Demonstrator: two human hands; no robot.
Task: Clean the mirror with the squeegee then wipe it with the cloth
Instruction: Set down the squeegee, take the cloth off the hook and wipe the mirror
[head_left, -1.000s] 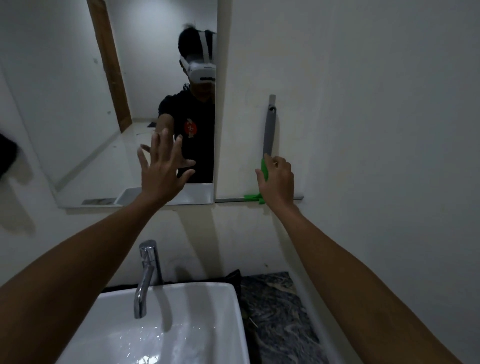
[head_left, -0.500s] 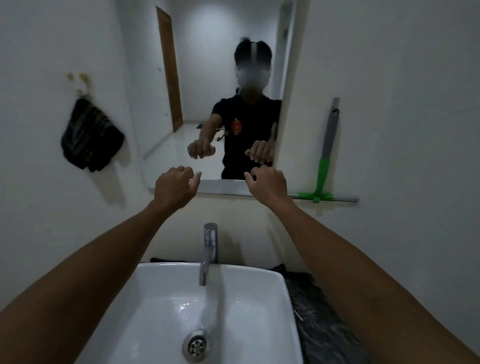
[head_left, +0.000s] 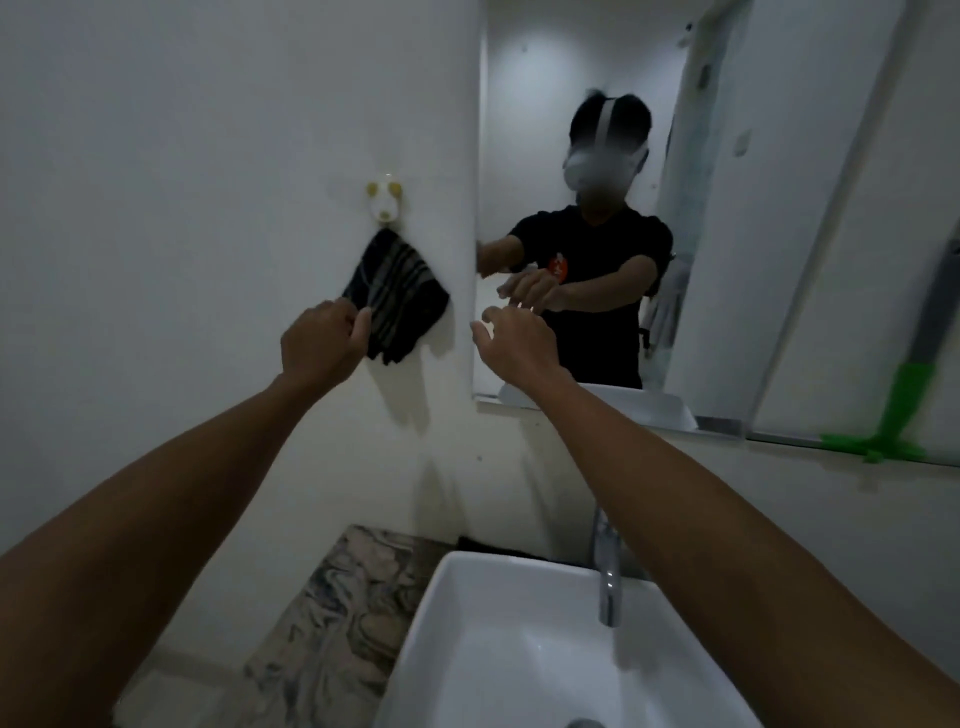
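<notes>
Reaching left, my left hand (head_left: 324, 340) has its fingertips pinched on the lower edge of the dark striped cloth (head_left: 397, 299), which hangs from a small cream wall hook (head_left: 384, 201). My right hand (head_left: 511, 340) hovers empty, fingers loosely spread, in front of the frameless wall mirror (head_left: 696, 218). The green-and-grey squeegee (head_left: 909, 410) leans on the ledge at far right (well apart from both hands). Risk, as I judge it: a sideways tug could snag the cloth or pull the hook off the wall.
</notes>
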